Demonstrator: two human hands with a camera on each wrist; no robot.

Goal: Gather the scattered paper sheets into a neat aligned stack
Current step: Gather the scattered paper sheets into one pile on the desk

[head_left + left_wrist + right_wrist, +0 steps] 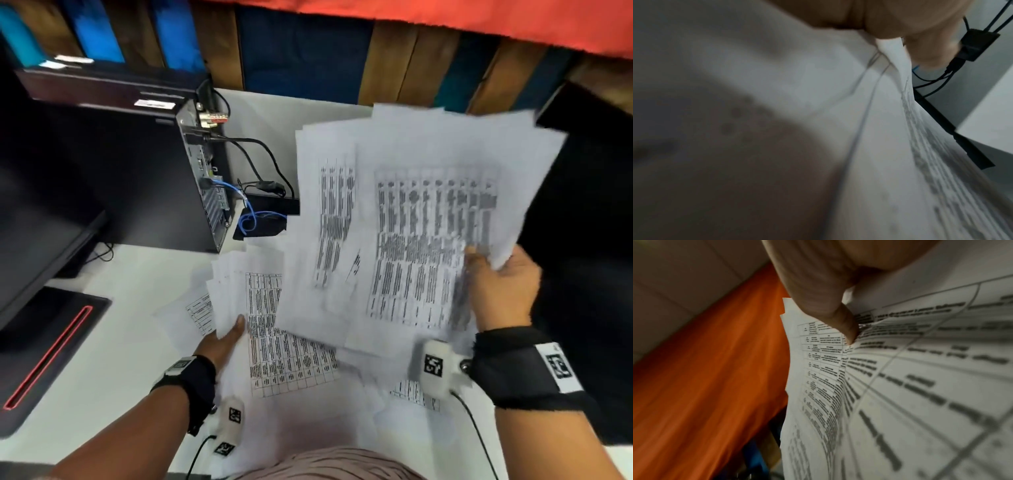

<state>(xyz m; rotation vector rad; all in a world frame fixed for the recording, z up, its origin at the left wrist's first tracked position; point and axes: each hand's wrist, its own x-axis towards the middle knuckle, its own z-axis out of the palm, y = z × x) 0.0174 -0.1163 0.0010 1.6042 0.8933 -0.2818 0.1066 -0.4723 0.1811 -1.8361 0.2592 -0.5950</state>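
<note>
I am gripping a fanned bundle of paper sheets (411,222) in my right hand (503,291), thumb pressing down on the printed face and the other fingers curling underneath, so the hand is clamped on the bundle's near right corner. The right wrist view shows my thumb (838,318) pinning the top page. These sheets are thin white office paper, printed with dense black tables, limp enough to bow, and their edges are splayed out of line rather than squared. The bundle is lifted off the desk and tilting away from me.

My left hand (224,337) is holding a second, smaller sheaf (236,291) lower down, thumb on top and fingers beneath; in the left wrist view my fingers (900,21) are pinching the sheaf's (890,113) thin layered edges. More printed pages (291,363) are lying flat and overlapping on the desk (120,359) between my arms, partly under both bundles.

The desk is smooth and white. A black computer tower (130,164) is standing at the back left with black cables and a blue network cable (253,216) trailing from its rear, and a dark monitor (37,222) is sitting at the far left. Behind runs a wall of brown and blue panels (308,51) under orange fabric (445,17).
</note>
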